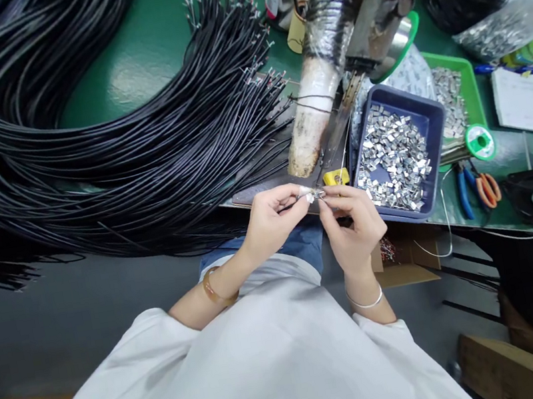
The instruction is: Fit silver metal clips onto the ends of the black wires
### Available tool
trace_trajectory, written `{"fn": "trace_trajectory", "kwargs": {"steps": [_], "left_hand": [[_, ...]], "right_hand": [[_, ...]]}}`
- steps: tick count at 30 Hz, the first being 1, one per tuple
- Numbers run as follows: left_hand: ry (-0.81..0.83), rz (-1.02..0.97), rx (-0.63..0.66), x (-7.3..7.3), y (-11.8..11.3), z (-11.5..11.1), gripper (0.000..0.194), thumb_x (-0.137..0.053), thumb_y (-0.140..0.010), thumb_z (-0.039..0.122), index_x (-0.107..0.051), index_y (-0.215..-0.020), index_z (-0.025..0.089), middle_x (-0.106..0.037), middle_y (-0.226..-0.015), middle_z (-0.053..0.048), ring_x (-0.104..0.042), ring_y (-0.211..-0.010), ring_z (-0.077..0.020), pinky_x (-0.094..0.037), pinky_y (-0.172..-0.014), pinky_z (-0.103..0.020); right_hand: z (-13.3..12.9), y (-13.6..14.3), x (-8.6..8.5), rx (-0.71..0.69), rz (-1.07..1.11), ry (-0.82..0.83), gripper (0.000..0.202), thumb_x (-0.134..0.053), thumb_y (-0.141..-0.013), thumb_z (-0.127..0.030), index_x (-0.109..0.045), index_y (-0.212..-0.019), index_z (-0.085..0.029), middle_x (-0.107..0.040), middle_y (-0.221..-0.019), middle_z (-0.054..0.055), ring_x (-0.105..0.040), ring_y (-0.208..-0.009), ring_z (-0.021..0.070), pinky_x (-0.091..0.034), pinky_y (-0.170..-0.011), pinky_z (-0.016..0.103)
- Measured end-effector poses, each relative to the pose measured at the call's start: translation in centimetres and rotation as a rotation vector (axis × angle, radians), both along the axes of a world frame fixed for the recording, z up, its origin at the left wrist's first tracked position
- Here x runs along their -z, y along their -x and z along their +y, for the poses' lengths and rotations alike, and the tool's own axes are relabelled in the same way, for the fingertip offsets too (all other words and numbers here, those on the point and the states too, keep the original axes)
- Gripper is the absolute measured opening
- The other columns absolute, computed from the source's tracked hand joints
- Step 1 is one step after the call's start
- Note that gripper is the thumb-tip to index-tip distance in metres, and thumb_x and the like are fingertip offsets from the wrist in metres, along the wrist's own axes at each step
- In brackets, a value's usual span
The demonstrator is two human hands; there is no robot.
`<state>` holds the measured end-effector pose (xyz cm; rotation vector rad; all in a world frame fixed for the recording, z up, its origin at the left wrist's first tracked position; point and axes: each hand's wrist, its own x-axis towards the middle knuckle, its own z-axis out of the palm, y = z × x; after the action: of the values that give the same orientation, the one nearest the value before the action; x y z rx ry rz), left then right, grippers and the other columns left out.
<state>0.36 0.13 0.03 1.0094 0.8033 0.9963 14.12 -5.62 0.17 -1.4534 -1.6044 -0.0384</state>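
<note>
At left, a thick bundle of black cables [138, 152] is being carried by a green worktop [146, 77], whose near edge is being overhung by some strands. At centre, by that edge, a small metal part [318, 195] is being pinched from both sides, thumb against fingertips, by the left hand [274, 220] and the right hand [354, 223]; it is being partly covered by the fingers. Just above, a pale-ended hose [311, 126] is being aimed toward the hands. To the right, many loose metal pieces [394, 159] are being held in a dark blue bin [433, 133]. Farther right, a green-and-white spool [480, 142] is being neighboured by blue-handled and orange-handled tools [488, 190].
</note>
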Motion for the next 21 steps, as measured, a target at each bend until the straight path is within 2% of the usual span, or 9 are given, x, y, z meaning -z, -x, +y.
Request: {"fn": "trace_trajectory", "kwargs": {"steps": [3,5,8,13,18,21], "left_hand": [[-0.048,0.038,-0.030,0.0,-0.1,0.1,0.013,-0.073,-0.076,0.025,-0.074,-0.075,0.013,-0.066,-0.067,-0.001,-0.055,-0.060,-0.0084,-0.046,-0.058,-0.019],[-0.076,0.082,-0.046,0.1,-0.1,0.1,0.011,-0.071,-0.077,0.024,-0.074,-0.076,0.013,-0.062,-0.063,0.000,-0.051,-0.056,-0.0075,-0.042,-0.055,-0.019],[-0.099,0.141,-0.058,0.4,-0.1,0.0,0.010,-0.070,-0.079,0.022,-0.074,-0.077,0.013,-0.056,-0.059,0.002,-0.044,-0.053,-0.0064,-0.038,-0.052,-0.018],[-0.133,0.177,-0.072,0.8,-0.1,-0.1,0.012,-0.067,-0.083,0.022,-0.076,-0.083,0.013,-0.061,-0.065,0.000,-0.052,-0.059,-0.0081,-0.042,-0.055,-0.018],[-0.228,0.166,-0.095,0.6,-0.1,0.0,0.013,-0.069,-0.081,0.021,-0.078,-0.085,0.013,-0.073,-0.075,-0.003,-0.058,-0.061,-0.0079,-0.043,-0.053,-0.016],[-0.201,0.150,-0.083,0.5,0.0,0.2,0.013,-0.071,-0.079,0.023,-0.079,-0.083,0.012,-0.074,-0.074,-0.004,-0.058,-0.059,-0.0085,-0.043,-0.051,-0.016]], "right_hand": [[0.2,0.2,0.4,-0.010,-0.026,-0.044,0.021,-0.071,-0.085,-0.009,-0.067,-0.098,-0.024,-0.076,-0.101,0.001,-0.073,-0.094,0.0154,-0.062,-0.076,0.028],[0.4,0.2,0.5,-0.009,-0.022,-0.059,0.021,-0.070,-0.085,-0.009,-0.067,-0.099,-0.025,-0.076,-0.101,0.001,-0.073,-0.094,0.0156,-0.062,-0.081,0.031],[0.7,0.3,0.6,0.012,-0.002,-0.045,0.017,-0.070,-0.086,-0.011,-0.067,-0.095,-0.025,-0.075,-0.098,0.000,-0.073,-0.091,0.0147,-0.062,-0.078,0.030],[1.1,0.5,0.2,0.016,0.040,-0.003,0.013,-0.070,-0.086,-0.012,-0.068,-0.089,-0.024,-0.074,-0.095,0.001,-0.071,-0.088,0.0131,-0.058,-0.065,0.024],[1.0,0.4,-0.2,0.005,0.021,-0.025,0.017,-0.071,-0.085,-0.011,-0.070,-0.093,-0.025,-0.074,-0.098,0.000,-0.072,-0.089,0.0139,-0.059,-0.068,0.025],[0.6,0.3,-0.3,-0.015,-0.008,-0.033,0.018,-0.070,-0.084,-0.009,-0.068,-0.094,-0.025,-0.074,-0.100,0.001,-0.072,-0.090,0.0139,-0.060,-0.071,0.025]]}}
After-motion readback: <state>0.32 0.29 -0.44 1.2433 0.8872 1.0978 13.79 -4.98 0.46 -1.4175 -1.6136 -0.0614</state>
